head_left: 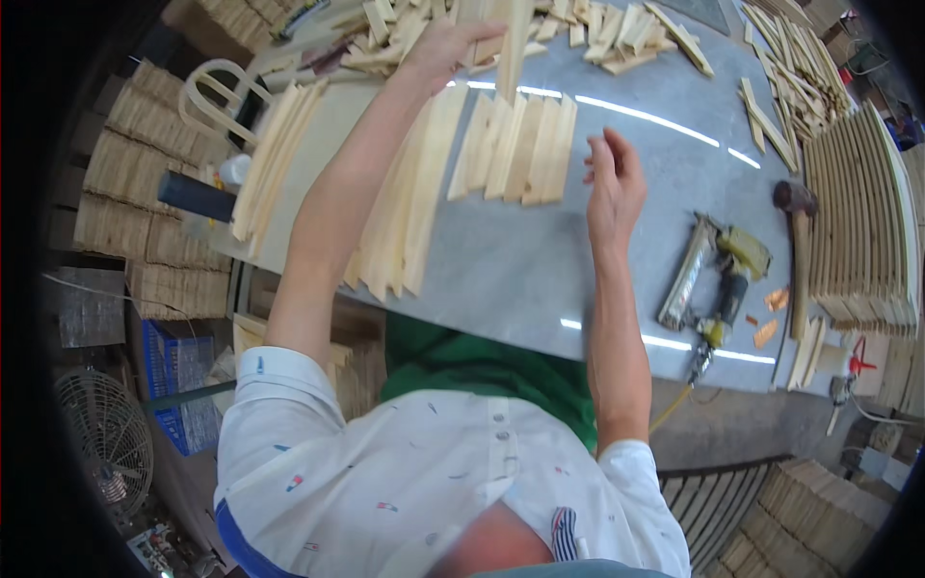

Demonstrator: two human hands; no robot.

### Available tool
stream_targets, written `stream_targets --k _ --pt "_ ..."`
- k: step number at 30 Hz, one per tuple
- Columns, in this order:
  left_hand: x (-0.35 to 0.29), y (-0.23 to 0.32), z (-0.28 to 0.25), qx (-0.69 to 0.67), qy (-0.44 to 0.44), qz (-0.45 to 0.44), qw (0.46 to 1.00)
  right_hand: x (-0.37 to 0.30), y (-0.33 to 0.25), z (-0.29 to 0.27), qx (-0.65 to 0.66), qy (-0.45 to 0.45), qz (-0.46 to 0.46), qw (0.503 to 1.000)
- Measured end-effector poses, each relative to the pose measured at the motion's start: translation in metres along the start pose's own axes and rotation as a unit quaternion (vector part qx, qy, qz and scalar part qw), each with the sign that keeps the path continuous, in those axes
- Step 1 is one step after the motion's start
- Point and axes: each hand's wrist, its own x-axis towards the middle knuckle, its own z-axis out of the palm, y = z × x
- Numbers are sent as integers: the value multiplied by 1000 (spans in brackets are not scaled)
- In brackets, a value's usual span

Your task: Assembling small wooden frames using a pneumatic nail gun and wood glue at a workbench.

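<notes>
At the far side of the table, my left hand (441, 53) reaches forward, its fingers closed against a pale wooden slat (515, 53); part of the grip is hidden. The slat's near end overlaps a row of short pointed slats (520, 149) lying side by side. To the right of that row, my right hand (617, 188) hovers with bent, parted fingers and nothing in them. Longer wooden slats (409, 217) lie under my left forearm, reaching past the table's near edge.
Loose wood pieces (617, 39) are heaped along the far side. On the right are a nail gun (718, 270) with a hose, a mallet (798, 217) and stacked wooden panels (858, 222). A dark cylinder (196, 196) and slats (275, 164) lie left. A fan (104, 433) stands lower left.
</notes>
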Motion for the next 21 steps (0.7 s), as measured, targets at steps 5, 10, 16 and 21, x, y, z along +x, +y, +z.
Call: stream_targets --k 5,10,16,21 --pt "-116 -28 55 10 -69 7 998 -20 -35 6 4 -102 -7 995" --pt "-191 -55 46 20 -58 4 998 -57 -36 7 -3 -254 49 966" --pt "-227 -59 28 8 -10 7 1000 -91 -32 24 7 -243 72 967" --pt "-239 -70 10 -1 18 6 1000 -107 -41 27 32 -205 48 977"
